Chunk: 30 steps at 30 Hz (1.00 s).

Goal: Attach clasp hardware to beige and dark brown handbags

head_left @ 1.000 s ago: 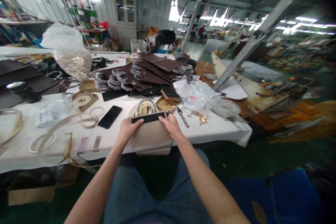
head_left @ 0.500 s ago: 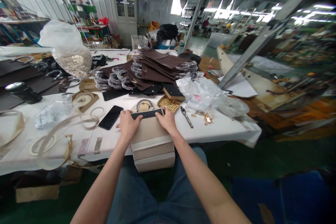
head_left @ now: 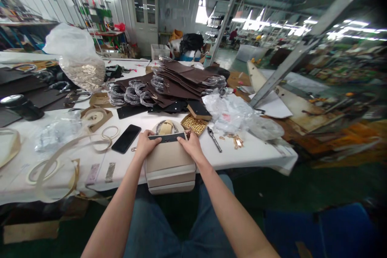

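Note:
A beige bag [head_left: 171, 161] hangs over the table's front edge above my lap, with a black strip [head_left: 168, 138] along its top. My left hand [head_left: 147, 144] grips the strip's left end, its thumb on top. At the other end my right hand [head_left: 189, 144] pinches the strip and bag edge the same way. Just behind the strip is a plastic-wrapped handle with a tan wrap [head_left: 166, 127]. An open box of small gold pieces [head_left: 194, 124] stands behind my right hand, and a metal hand tool [head_left: 214, 140] lies to its right.
A black phone [head_left: 126, 139] lies left of my left hand. Brown bag pieces [head_left: 184, 78] with wrapped handles are stacked behind. Clear plastic bags [head_left: 226, 107] and loose gold parts [head_left: 236, 141] are at the right. Tape rolls and strips [head_left: 45, 171] lie at the left.
The bag's lower part has swung a little left and up, and its top strip sits slightly lower in view. Both hands have moved with it and keep their hold.

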{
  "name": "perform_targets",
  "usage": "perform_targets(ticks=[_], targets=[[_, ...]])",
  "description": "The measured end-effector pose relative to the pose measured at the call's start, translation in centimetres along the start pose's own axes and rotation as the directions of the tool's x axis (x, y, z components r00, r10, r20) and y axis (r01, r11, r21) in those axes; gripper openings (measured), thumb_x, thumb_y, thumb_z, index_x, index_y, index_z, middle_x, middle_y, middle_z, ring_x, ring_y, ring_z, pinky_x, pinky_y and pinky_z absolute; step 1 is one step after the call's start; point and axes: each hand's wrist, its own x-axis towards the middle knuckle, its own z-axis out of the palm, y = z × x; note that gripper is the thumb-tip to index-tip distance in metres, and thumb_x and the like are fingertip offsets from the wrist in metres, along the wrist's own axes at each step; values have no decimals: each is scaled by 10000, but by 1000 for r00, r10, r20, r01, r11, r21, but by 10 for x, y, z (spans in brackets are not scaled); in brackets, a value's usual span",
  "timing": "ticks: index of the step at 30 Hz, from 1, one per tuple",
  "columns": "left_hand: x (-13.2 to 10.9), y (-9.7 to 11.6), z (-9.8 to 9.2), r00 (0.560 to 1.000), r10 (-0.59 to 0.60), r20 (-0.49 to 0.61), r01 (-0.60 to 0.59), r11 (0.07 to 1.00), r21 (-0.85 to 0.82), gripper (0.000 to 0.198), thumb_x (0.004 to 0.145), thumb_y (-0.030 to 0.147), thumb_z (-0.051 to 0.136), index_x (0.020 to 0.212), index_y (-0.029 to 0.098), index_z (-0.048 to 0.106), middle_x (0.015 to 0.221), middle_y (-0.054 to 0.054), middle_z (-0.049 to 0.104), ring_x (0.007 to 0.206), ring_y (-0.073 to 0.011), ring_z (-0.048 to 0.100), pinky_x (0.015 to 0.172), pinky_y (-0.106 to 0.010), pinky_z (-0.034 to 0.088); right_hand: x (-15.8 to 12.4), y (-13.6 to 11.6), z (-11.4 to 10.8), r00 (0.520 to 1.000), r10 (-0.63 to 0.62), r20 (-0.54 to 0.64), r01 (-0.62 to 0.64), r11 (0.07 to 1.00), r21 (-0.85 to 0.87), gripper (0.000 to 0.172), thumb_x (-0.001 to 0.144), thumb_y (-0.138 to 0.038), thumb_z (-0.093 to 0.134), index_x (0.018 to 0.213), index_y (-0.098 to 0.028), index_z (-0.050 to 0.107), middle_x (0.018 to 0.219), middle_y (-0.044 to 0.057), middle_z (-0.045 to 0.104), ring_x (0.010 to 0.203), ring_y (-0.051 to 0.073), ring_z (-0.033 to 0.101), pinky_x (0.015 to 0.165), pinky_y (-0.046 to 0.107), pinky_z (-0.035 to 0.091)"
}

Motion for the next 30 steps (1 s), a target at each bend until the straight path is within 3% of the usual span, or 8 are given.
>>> perform_targets(ticks=[3, 5, 10, 15, 22, 25, 28, 30], targets=[[-8, -6, 7, 996, 52, -78, -54, 998, -19, 355, 881, 427, 843, 1189, 281, 744, 1182, -93, 669, 1189, -332, 674, 1098, -462, 535, -1, 7, 1, 995, 99, -27, -94, 985, 146, 714, 765, -498, 918, 1368, -214, 663, 1230, 96, 808, 1094, 291, 773, 1032, 427, 602], [-13, -7, 10, 988, 86, -126, -89, 996, -21, 396, 887, 414, 838, 1247, 295, 724, 1206, -93, 676, 1220, -336, 663, 1112, -465, 526, -3, 9, 1, 992, 116, -57, -106, 983, 149, 759, 723, -521, 957, 1353, -210, 671, 1239, 105, 813, 1118, 305, 773, 1032, 433, 604], [-17, 5, 7, 993, 52, -102, -48, 998, 40, 329, 885, 404, 841, 1181, 308, 732, 1233, -107, 659, 1226, -366, 660, 1107, -509, 514, -7, 0, -5, 987, 148, -69, -142, 986, 87, 570, 732, -531, 952, 1153, -214, 735, 1071, 107, 835, 1009, 325, 784, 916, 418, 634], [-22, 18, 6, 994, 35, -106, -26, 996, 84, 247, 905, 383, 807, 1126, 294, 741, 1285, -147, 652, 1289, -413, 632, 1089, -576, 515, -8, -17, -14, 994, 109, -30, -108, 994, 16, 462, 787, -506, 903, 1109, -208, 759, 1038, 109, 845, 984, 329, 801, 861, 418, 646], [-14, 1, 18, 989, 112, -100, -105, 992, 75, 186, 929, 420, 751, 1037, 311, 855, 1515, -127, 633, 1413, -421, 593, 1176, -621, 503, -17, -34, -31, 996, 91, -18, -92, 996, -17, 406, 809, -467, 942, 1105, -224, 806, 1077, 68, 854, 1010, 304, 808, 908, 392, 649], [-9, 0, 19, 992, 113, -54, -109, 991, 84, 245, 945, 454, 724, 1079, 336, 891, 1569, -126, 611, 1434, -440, 595, 1194, -658, 494, -26, -41, -46, 994, 106, 2, -104, 980, -172, 376, 875, -495, 928, 1093, -209, 818, 1085, 104, 850, 1017, 326, 806, 921, 410, 637], [-10, 2, 18, 992, 110, -63, -104, 991, 84, 266, 951, 463, 713, 1092, 336, 899, 1591, -125, 603, 1454, -443, 591, 1216, -666, 486, -47, -73, -70, 997, 76, -7, -70, 885, -460, 448, 893, -468, 950, 1184, -155, 818, 1165, 199, 826, 1061, 397, 789, 923, 475, 619], [-12, 4, 17, 993, 105, -61, -100, 992, 75, 266, 953, 459, 717, 1101, 332, 898, 1600, -122, 600, 1472, -435, 581, 1234, -653, 480, -73, -117, -94, 993, -53, 109, 102, 857, -505, 425, 917, -391, 948, 1256, -170, 822, 1178, 175, 823, 1051, 380, 784, 917, 465, 605]])
